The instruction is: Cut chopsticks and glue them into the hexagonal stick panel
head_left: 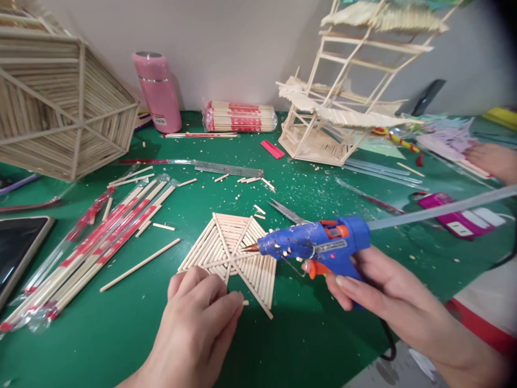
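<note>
The gun (pixel 294 240) is clasped by the right hand (pixel 385 288), the panel (pixel 258 272) probably steadied by the left hand (pixel 202 318), grip unclear.

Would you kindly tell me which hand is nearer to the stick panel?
Left: the left hand is at the near edge of the stick panel; the right hand is off to its right, holding the blue glue gun.

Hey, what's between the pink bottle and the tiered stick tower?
In the head view, a wrapped stick bundle, with thin sticks in front, and a red strip nearer the tower.
</note>
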`<state>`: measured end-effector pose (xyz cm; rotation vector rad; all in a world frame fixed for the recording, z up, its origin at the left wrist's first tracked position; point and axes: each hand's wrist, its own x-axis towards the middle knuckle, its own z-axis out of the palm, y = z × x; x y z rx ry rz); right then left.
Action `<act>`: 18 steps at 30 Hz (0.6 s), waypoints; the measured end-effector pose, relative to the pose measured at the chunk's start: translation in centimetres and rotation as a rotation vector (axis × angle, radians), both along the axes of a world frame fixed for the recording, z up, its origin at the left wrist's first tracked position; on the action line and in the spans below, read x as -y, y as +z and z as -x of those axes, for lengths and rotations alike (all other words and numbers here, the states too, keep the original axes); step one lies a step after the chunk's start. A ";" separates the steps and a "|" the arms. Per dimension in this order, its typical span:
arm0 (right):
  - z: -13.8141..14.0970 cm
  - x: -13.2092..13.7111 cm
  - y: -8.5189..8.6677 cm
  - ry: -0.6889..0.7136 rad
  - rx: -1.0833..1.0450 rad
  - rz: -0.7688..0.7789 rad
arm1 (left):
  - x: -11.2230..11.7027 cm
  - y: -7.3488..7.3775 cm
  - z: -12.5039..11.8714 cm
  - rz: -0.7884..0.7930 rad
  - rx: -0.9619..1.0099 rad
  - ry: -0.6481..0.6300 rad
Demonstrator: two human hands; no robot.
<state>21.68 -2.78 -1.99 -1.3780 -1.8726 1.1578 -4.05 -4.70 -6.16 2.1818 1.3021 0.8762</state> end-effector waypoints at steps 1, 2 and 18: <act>0.1 0.0 -0.1 0.002 0.000 -0.003 | 0.0 0.0 0.1 -0.007 -0.042 0.028; 0.2 0.0 -0.1 0.008 0.001 -0.007 | -0.1 0.0 0.1 -0.017 -0.079 0.050; 2.4 -3.4 -1.9 -0.061 -0.504 0.088 | 0.1 0.8 0.5 -0.250 -0.373 0.005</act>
